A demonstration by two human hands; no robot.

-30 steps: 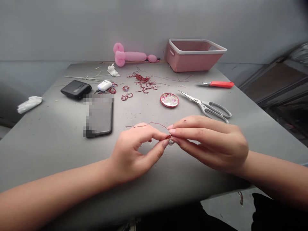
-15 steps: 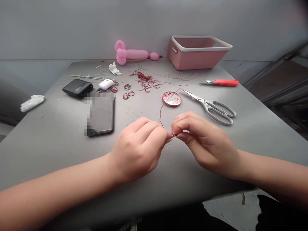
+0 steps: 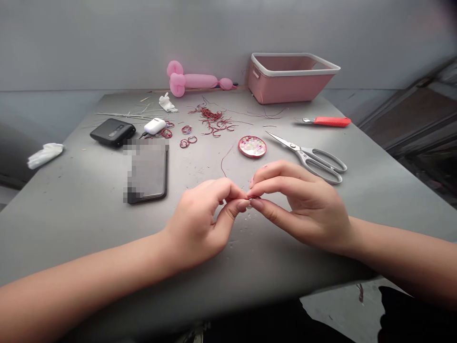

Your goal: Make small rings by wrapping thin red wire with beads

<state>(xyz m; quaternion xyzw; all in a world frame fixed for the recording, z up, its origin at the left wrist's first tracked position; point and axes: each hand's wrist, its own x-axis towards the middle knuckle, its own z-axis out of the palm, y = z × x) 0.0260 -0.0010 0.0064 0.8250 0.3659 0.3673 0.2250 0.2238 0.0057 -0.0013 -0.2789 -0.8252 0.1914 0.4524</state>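
Observation:
My left hand (image 3: 205, 219) and my right hand (image 3: 303, 205) meet over the front of the table, thumbs and forefingers pinched. Between the fingertips is a small ring of red wire (image 3: 253, 197), mostly covered by the fingers. From my left fingers a thin loose wire end (image 3: 222, 164) curves up and away. Just beyond the hands lies a round red-rimmed dish of pale and pink beads (image 3: 252, 146). Scissors (image 3: 303, 155) with grey handles rest beyond my right hand, blades closed. Several finished-looking wire rings (image 3: 184, 143) lie farther left.
A pile of red wire scraps (image 3: 212, 116) lies mid-table. Behind stand a pink basket (image 3: 293, 88) and a pink balloon figure (image 3: 198, 81). A red-handled cutter (image 3: 332, 122) lies right. Left are a phone (image 3: 148, 174), black box (image 3: 113, 132), white earphone case (image 3: 154, 126) and crumpled tissues (image 3: 45, 155).
My left hand has turned, so its thumb now shows against the forefinger. The loose wire end has swung left, away from the bead dish. Both hands still pinch the red wire ring.

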